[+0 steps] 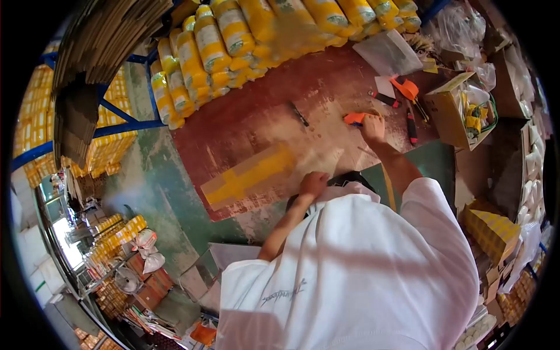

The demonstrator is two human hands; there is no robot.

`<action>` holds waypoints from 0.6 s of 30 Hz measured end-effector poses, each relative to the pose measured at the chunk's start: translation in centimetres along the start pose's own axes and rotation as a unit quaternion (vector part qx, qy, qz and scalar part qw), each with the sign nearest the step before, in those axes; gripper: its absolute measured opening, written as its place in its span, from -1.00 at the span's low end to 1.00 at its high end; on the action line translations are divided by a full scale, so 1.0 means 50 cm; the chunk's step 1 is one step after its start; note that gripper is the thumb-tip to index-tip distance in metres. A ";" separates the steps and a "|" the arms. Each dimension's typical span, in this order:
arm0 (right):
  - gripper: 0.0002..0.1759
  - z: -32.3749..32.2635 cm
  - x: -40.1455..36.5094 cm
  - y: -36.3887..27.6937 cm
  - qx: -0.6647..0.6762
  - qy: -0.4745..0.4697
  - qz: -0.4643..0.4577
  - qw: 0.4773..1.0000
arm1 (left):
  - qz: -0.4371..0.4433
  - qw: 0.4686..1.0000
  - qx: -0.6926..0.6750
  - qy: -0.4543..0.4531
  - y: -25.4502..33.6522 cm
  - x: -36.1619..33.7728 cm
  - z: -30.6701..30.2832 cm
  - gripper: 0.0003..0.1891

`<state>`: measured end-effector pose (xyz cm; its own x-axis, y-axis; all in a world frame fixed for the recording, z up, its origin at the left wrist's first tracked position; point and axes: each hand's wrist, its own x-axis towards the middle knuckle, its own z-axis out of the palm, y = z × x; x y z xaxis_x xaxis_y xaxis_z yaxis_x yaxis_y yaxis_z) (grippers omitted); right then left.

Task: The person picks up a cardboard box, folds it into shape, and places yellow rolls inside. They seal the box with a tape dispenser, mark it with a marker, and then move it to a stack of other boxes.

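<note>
My right hand (373, 128) is over the worn red tabletop (233, 125), its fingers closed on a small orange and blue tool (354, 118) whose exact kind is hard to make out. At the table's near edge, close to my body, my left hand (315, 183) is curled into a fist; its inside is hidden. A flat piece of cardboard with yellow tape (251, 176) lies left of that fist. Farther back lies a thin black tool (298, 114). Right of my right hand are an orange tape dispenser (406, 88) and red-and-black handled tools (412, 128).
Yellow-wrapped rolls (233, 44) are stacked along the table's far side. An open carton (452, 111) with mixed items stands at the right. A clear plastic sheet (389, 53) lies at the back right. Flattened cardboard (105, 44) is piled on a blue frame (131, 125) at the left.
</note>
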<state>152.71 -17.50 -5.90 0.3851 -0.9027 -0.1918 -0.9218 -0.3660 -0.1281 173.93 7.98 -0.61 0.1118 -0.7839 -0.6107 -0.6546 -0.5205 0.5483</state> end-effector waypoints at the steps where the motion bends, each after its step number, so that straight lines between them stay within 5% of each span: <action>1: -0.57 -0.024 -0.005 -0.005 -0.005 -0.061 0.009 0.998 | -0.048 0.999 -0.008 -0.026 -0.043 -0.018 -0.005 -0.73; 4: -0.46 -0.023 -0.040 -0.056 -0.087 0.010 0.083 0.993 | 0.017 0.993 0.008 0.116 -0.400 -0.119 0.061 -0.72; 5: -0.41 -0.026 -0.043 -0.090 -0.079 -0.006 0.117 0.990 | -0.033 0.992 -0.016 0.122 -0.463 -0.175 0.032 -0.70; 7: -0.34 -0.074 -0.085 -0.168 0.061 -0.051 0.065 0.995 | -0.157 0.969 -0.115 0.151 -0.583 -0.306 -0.029 -0.66; 8: -0.29 0.021 -0.095 -0.196 0.140 -0.062 0.044 0.987 | -0.209 0.940 -0.200 0.179 -0.643 -0.362 -0.055 -0.63; 10: -0.22 -0.004 -0.100 -0.304 0.319 -0.193 0.079 0.924 | -0.250 0.837 -0.421 0.244 -0.755 -0.433 -0.111 -0.58; 11: -0.06 -0.059 -0.067 -0.338 0.428 -0.482 0.163 0.747 | -0.234 0.783 -0.520 0.249 -0.807 -0.444 -0.141 -0.55; 13: 0.39 -0.085 -0.069 -0.416 0.552 -0.569 0.306 0.527 | -0.220 0.650 -0.715 0.131 -0.719 -0.403 -0.307 -0.41; 15: 0.47 -0.091 -0.044 -0.474 0.533 -0.663 0.319 0.418 | -0.204 0.607 -0.767 0.043 -0.628 -0.347 -0.432 -0.26; 18: 0.28 -0.084 -0.023 -0.550 0.566 -0.616 0.307 0.453 | -0.195 0.648 -0.735 0.038 -0.607 -0.254 -0.487 -0.22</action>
<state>177.43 -7.36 1.94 0.4476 0.3114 -0.8383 -0.5261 0.8497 0.0347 210.58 25.49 4.41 0.1282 -0.4803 -0.8677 0.8486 -0.3997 0.3467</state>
